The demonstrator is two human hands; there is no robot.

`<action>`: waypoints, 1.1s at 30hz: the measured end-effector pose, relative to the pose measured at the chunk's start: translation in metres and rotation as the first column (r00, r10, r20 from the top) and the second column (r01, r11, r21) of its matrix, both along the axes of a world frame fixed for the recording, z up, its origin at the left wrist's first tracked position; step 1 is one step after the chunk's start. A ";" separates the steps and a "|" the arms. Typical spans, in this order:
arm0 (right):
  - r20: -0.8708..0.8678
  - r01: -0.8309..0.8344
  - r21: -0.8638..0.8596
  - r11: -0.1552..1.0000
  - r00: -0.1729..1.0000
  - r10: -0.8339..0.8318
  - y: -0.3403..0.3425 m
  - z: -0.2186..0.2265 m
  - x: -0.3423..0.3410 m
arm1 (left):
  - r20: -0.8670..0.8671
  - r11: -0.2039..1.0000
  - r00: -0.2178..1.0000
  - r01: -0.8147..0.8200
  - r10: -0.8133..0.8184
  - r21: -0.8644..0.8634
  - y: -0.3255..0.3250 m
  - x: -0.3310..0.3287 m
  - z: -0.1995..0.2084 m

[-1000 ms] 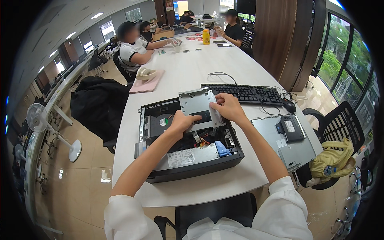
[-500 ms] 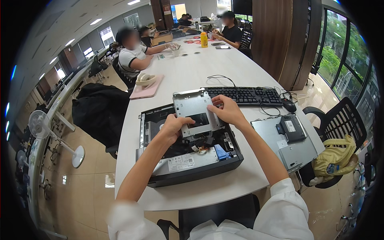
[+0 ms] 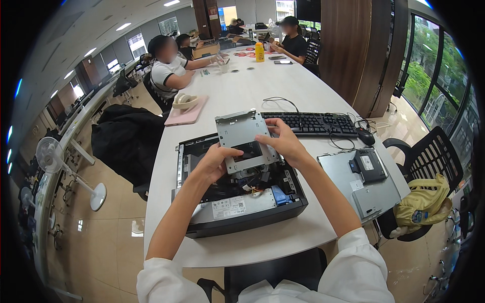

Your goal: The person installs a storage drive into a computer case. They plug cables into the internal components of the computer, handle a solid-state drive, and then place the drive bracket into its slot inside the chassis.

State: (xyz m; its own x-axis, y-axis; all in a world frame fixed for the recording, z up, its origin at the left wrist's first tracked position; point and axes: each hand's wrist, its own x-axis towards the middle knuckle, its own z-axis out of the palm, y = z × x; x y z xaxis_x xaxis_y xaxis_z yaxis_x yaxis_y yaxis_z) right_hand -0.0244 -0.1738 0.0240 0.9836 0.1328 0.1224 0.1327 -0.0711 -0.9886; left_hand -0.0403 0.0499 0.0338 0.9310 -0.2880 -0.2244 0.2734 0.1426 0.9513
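A silver metal drive bracket is held between my two hands, tilted above an opened black desktop computer case. My left hand grips its lower left edge, thumb lying on the front near a dark rectangular cutout. My right hand closes round its right side, thumb pressed on the metal face. Below the bracket, cables, a blue plastic part and a silver power supply with a white label show inside the case. The bracket hides part of the case's interior.
Right of the case lies a metal side panel with a black drive unit on it. Behind are a black keyboard and mouse. Headphones rest on a pink folder. Other people sit farther along the table.
The bracket has shifted slightly left in my hands, its tilt a little changed. My right thumb has slid slightly left over its face. The case stays put.
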 end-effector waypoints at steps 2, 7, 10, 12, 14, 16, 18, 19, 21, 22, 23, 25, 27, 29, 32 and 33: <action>-0.054 -0.014 0.095 0.995 0.998 0.019 0.005 0.004 -0.005 | -0.013 0.999 1.000 0.026 -0.027 -0.035 0.002 0.003 -0.005; -0.120 0.002 0.249 0.969 0.992 0.028 0.003 -0.002 -0.001 | -0.005 0.994 0.997 0.071 -0.072 -0.078 -0.003 0.004 -0.004; -0.154 -0.015 0.267 0.963 0.986 0.058 0.000 0.002 -0.002 | -0.031 0.998 0.998 0.049 -0.050 -0.045 -0.004 0.005 -0.003; -0.171 -0.040 0.404 0.914 0.978 0.118 0.000 0.001 0.000 | 0.014 0.999 0.998 0.054 -0.054 0.006 -0.006 0.003 -0.001; -0.207 -0.037 0.427 0.903 0.968 0.138 0.002 0.007 -0.001 | 0.023 0.998 0.998 0.066 -0.065 -0.022 -0.005 0.004 -0.006; -0.242 -0.032 0.451 0.892 0.957 0.157 0.002 0.010 0.001 | 0.033 0.996 0.996 0.080 -0.078 -0.049 -0.004 0.005 -0.007; -0.254 -0.015 0.418 0.908 0.958 0.132 0.003 0.010 0.004 | 0.030 0.994 0.996 0.091 -0.089 -0.061 -0.003 0.006 -0.006; -0.254 -0.013 0.419 0.908 0.958 0.132 0.003 0.009 0.005 | 0.029 0.994 0.996 0.092 -0.090 -0.060 -0.004 0.005 -0.005; -0.236 -0.046 0.375 0.926 0.961 0.143 0.004 0.006 0.008 | -0.015 0.996 0.998 0.053 -0.054 -0.076 -0.007 0.003 -0.002; -0.237 -0.045 0.375 0.926 0.961 0.143 0.004 0.005 0.009 | -0.016 0.996 0.998 0.054 -0.055 -0.076 -0.008 0.006 -0.006; -0.241 -0.063 0.365 0.929 0.957 0.160 0.005 0.005 0.009 | -0.020 0.996 0.998 0.051 -0.053 -0.067 -0.009 0.009 -0.011; -0.246 -0.082 0.356 0.931 0.953 0.179 0.006 0.006 0.008 | -0.026 0.997 0.998 0.048 -0.049 -0.057 -0.009 0.011 -0.015; -0.291 -0.081 0.331 0.940 0.939 0.183 0.007 0.011 0.005 | -0.048 0.997 0.997 0.054 -0.057 -0.056 -0.009 0.011 -0.013; -0.263 -0.099 0.313 0.945 0.946 0.187 0.005 0.008 0.007 | -0.072 0.998 0.996 0.041 -0.045 -0.054 -0.006 0.014 -0.015; -0.236 -0.064 0.227 0.972 0.965 0.118 0.008 0.011 0.000 | -0.125 0.998 0.992 0.013 -0.019 -0.055 -0.006 0.014 -0.014; -0.230 -0.006 0.158 0.987 0.972 0.043 0.009 0.012 -0.002 | -0.152 0.998 0.988 -0.001 -0.008 -0.057 -0.007 0.013 -0.014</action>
State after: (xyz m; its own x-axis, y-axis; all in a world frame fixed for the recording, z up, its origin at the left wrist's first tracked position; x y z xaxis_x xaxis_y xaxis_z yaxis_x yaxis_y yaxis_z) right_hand -0.0267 -0.1645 0.0362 0.9841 0.1549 -0.0874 -0.1016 0.0858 -0.9911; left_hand -0.0274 0.0431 0.0203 0.8862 -0.3075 -0.3465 0.4148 0.1940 0.8890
